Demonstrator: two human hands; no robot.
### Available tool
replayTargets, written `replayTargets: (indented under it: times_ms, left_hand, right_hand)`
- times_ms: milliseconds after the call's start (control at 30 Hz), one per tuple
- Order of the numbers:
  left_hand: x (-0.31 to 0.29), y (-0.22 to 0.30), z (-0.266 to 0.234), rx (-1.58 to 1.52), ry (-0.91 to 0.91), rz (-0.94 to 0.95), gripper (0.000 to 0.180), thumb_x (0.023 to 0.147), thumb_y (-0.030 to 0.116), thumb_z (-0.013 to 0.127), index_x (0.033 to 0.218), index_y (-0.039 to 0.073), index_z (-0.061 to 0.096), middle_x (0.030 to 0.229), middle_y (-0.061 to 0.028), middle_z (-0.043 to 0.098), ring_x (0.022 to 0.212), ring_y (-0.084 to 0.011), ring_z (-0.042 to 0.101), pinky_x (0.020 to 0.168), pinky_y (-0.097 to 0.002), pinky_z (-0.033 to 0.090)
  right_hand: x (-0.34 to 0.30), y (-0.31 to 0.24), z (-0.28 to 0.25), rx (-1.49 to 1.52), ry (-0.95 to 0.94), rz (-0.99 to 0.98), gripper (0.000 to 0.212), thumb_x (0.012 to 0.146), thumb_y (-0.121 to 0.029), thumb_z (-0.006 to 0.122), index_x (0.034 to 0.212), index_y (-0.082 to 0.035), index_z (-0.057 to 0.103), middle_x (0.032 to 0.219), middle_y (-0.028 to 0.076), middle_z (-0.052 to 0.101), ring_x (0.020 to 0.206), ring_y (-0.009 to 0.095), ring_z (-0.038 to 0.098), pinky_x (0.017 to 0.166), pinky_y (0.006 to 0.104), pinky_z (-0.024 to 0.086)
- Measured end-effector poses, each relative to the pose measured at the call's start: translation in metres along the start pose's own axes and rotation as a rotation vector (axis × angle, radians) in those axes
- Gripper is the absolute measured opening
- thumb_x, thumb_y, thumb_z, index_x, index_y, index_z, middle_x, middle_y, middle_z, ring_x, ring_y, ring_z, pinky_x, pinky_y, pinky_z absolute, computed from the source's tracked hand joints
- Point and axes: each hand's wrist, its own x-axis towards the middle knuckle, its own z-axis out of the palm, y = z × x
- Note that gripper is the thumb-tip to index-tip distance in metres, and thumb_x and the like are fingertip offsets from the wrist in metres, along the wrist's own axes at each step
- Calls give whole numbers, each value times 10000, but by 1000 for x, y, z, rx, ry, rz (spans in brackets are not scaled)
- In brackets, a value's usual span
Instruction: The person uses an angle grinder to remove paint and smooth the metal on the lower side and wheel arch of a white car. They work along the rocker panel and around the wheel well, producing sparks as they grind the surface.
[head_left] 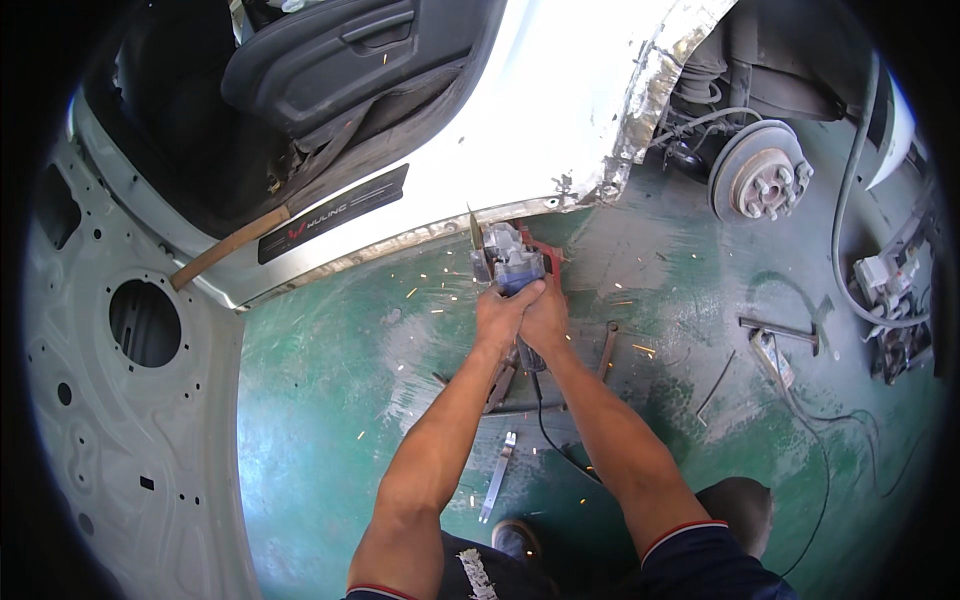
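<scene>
An angle grinder (515, 268) with a grey metal head and blue body is gripped by both my hands, arms stretched forward. My left hand (497, 318) is closed round its left side, and my right hand (546, 318) is closed round its right side; the hands touch. The thin disc (475, 235) stands edge-on by the lower edge of the white car body (545, 110); whether it touches the metal is hard to tell. Orange sparks fly over the floor and past the sill. A black cord (545, 420) trails back from the grinder.
At left stands a bare door (60, 350); a wooden handle (235, 245) leans across the sill. A red metal stand (555, 265) is beside the grinder. An exposed brake disc (740, 180) sits at far right. A flat metal bar (497, 478) and T-shaped tool (778, 330) lie on the green floor.
</scene>
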Motion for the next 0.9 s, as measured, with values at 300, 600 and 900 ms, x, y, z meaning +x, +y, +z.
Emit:
replayTargets:
  times_ms: [300, 600, 900]
  left_hand:
    - [-2, 2, 1, 7, 7, 9, 508, 849, 282, 895, 1125, -101, 707, 1070, -142, 748, 925, -185, 702, 830, -326, 562]
    - [3, -3, 1, 21, 14, 4, 518, 840, 289, 903, 1121, -99, 707, 1063, -141, 748, 918, -181, 703, 821, -320, 562]
    - [10, -9, 0, 24, 19, -4, 528, 842, 289, 902, 1128, -104, 696, 1078, -151, 748, 926, -186, 709, 822, -320, 566]
  right_hand:
    - [2, 10, 8, -14, 33, -30, 548, 845, -357, 759, 1181, 3, 519, 996, 304, 726, 980, 513, 698, 815, 606, 533]
    - [7, 19, 14, -46, 33, -33, 563, 842, -377, 756, 1179, 7, 518, 1002, 304, 724, 979, 518, 697, 821, 603, 535]
    - [10, 22, 17, -39, 32, -34, 606, 861, -383, 719, 1264, 19, 510, 1016, 303, 729, 985, 511, 703, 820, 615, 533]
